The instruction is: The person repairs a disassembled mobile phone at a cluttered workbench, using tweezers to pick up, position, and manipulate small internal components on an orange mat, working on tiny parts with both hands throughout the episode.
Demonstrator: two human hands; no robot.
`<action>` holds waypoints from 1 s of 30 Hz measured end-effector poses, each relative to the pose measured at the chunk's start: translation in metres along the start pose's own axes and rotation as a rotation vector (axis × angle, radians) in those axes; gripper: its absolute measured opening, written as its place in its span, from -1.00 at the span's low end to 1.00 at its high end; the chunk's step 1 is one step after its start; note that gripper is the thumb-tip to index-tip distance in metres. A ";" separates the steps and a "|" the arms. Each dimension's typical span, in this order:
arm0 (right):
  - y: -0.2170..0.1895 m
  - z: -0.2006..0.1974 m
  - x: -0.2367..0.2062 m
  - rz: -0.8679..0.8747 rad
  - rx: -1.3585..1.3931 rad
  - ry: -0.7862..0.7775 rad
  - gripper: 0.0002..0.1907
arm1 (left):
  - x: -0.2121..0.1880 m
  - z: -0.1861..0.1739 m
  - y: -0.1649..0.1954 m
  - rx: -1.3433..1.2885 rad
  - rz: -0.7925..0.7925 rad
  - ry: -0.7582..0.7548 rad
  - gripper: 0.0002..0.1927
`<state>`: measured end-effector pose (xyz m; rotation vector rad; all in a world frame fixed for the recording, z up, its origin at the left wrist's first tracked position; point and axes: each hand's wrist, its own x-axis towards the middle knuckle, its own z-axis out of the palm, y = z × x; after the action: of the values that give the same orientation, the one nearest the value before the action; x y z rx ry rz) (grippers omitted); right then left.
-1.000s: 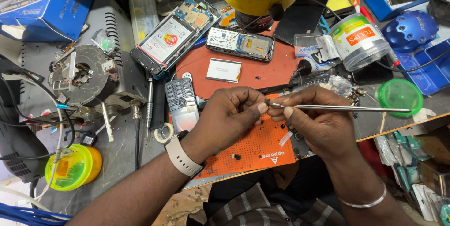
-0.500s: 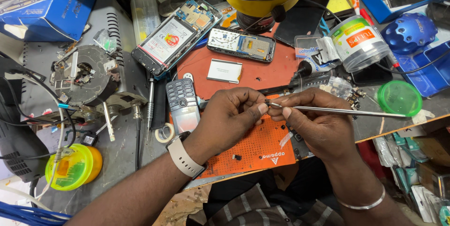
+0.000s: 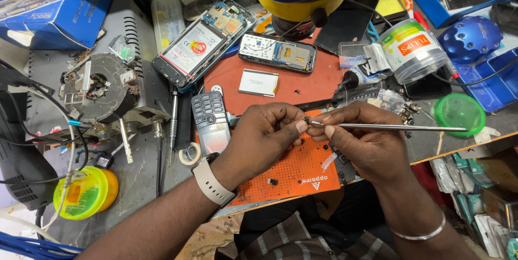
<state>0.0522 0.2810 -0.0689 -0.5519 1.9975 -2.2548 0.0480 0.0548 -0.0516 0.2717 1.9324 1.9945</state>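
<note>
- Left hand (image 3: 267, 138), over the orange work mat (image 3: 294, 171) at the near edge of the surface (image 3: 135, 182), is pinched shut on a tiny part (image 3: 306, 121) between thumb and forefinger; part too small to identify.
- Right hand (image 3: 359, 144) is clamped on metal tweezers (image 3: 399, 127), tips touching the same part. The part sits in the air between both hands, above the mat.
- Risk: tweezer squeeze slips and the part flicks off; the near edge is just beside it, so it likely lands on the lap or floor.
- Risk: loose small black bit (image 3: 273, 181) on the mat could get swept off by a wrist.
- Keypad phone (image 3: 210, 122) lies just left of the left hand; a knuckle nudge could push it into the screwdriver (image 3: 173, 120).
- Further back: bare phone board (image 3: 278, 52) and open smartphone (image 3: 202, 44) lie exposed on the red mat (image 3: 302, 84); a dropped tool there could scratch contacts.
- Far right: plastic jar (image 3: 413, 49) lies on its side near the cables, may roll.
</note>
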 end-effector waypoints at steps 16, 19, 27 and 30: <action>-0.003 0.001 -0.002 -0.001 -0.068 0.015 -0.86 | -0.001 -0.001 -0.002 -0.044 -0.037 -0.010 -0.78; -0.003 0.002 -0.003 -0.007 -0.028 0.009 -0.85 | 0.001 -0.001 -0.004 -0.077 -0.030 -0.015 -0.78; -0.002 0.002 -0.004 0.015 0.051 0.027 -0.87 | 0.001 -0.002 -0.007 -0.167 -0.022 -0.022 -0.80; -0.001 0.001 -0.003 -0.042 0.134 0.031 -0.88 | 0.002 -0.002 -0.006 -0.152 -0.007 -0.025 -0.81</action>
<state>0.0552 0.2813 -0.0680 -0.5536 1.8464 -2.4139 0.0464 0.0533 -0.0579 0.2485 1.7536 2.1096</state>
